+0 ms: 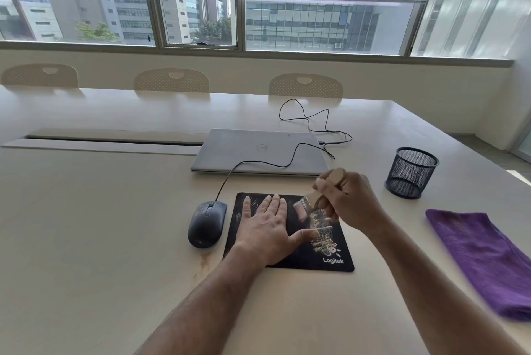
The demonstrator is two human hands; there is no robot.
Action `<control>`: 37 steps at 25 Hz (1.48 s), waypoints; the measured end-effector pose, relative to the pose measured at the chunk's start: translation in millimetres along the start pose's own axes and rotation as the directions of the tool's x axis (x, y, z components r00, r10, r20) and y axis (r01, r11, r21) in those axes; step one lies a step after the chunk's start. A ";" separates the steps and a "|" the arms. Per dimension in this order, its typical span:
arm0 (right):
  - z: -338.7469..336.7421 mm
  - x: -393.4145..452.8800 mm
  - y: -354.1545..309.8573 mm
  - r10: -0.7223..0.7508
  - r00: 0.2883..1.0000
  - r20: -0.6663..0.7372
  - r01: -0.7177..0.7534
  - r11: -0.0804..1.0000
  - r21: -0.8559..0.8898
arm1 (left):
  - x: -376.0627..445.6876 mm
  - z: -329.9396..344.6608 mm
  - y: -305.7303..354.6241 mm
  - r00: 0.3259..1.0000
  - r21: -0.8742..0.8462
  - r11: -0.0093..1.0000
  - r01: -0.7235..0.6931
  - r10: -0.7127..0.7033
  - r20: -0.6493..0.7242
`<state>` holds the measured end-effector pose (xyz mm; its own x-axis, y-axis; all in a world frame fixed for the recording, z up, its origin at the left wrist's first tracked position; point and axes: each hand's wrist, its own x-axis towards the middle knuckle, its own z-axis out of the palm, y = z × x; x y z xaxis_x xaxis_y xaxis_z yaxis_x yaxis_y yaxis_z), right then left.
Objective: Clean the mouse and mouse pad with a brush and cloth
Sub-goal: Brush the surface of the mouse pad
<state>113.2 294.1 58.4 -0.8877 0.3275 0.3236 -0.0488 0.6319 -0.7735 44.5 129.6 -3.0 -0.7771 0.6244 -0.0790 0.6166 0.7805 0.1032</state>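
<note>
Brush [313, 196] in curled right fingers [330, 190]

Office meeting room, long table [115, 211], row of chairs [171, 80] (perforated backs), closed laptop [258, 153], office-block windows [330, 24]

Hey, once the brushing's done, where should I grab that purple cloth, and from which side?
Likely the cloth's near left edge, from above with the right hand. It lies folded flat on the table, right of the pad, so a pinch there lifts all layers.
</note>
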 end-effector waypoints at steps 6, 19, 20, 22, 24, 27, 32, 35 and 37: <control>-3.3 -1.8 0.9 0.061 0.997 0.053 -0.062 0.998 0.004 | -0.5 -0.7 1.3 1.000 -0.021 1.000 0.003 -0.003 -0.001; 0.3 -7.1 5.0 0.056 0.996 -0.064 -0.055 0.998 0.016 | 8.7 0.9 3.0 0.990 -0.028 1.000 -0.006 0.002 -0.143; 1.6 -7.5 5.3 0.059 0.998 -0.016 -0.059 0.998 -0.019 | 9.0 1.0 3.4 0.989 -0.025 1.000 -0.007 0.003 -0.151; -2.2 -5.6 6.1 0.092 0.994 0.057 -0.090 0.995 -0.048 | 8.8 1.2 3.9 0.988 -0.027 1.000 -0.009 0.004 -0.154; -7.3 -0.7 7.6 0.100 0.995 -0.007 -0.100 0.995 0.000 | 8.4 1.3 4.0 0.988 -0.029 1.000 -0.009 0.004 -0.156; -0.2 4.5 12.4 0.069 0.985 -0.158 -0.061 0.997 0.057 | 8.5 0.0 4.3 0.988 -0.029 1.000 -0.010 0.006 -0.154; 2.8 12.6 10.5 0.050 0.998 -0.032 -0.054 0.986 -0.156 | 7.8 0.1 3.6 0.990 -0.033 0.999 -0.009 0.005 -0.142; -3.6 16.1 12.6 0.069 0.991 -0.112 -0.078 0.993 -0.086 | 8.8 0.5 4.1 0.988 -0.029 1.000 -0.012 0.007 -0.152; 2.5 14.0 15.2 0.025 0.988 -0.150 -0.038 0.996 -0.084 | 9.1 0.9 4.8 0.987 -0.025 1.000 -0.013 0.009 -0.158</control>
<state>98.9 306.5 49.7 -0.8099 0.4449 0.3823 0.0236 0.6760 -0.7366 40.5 139.0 -4.1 -0.7817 0.6185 0.0798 0.6234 0.7713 0.1285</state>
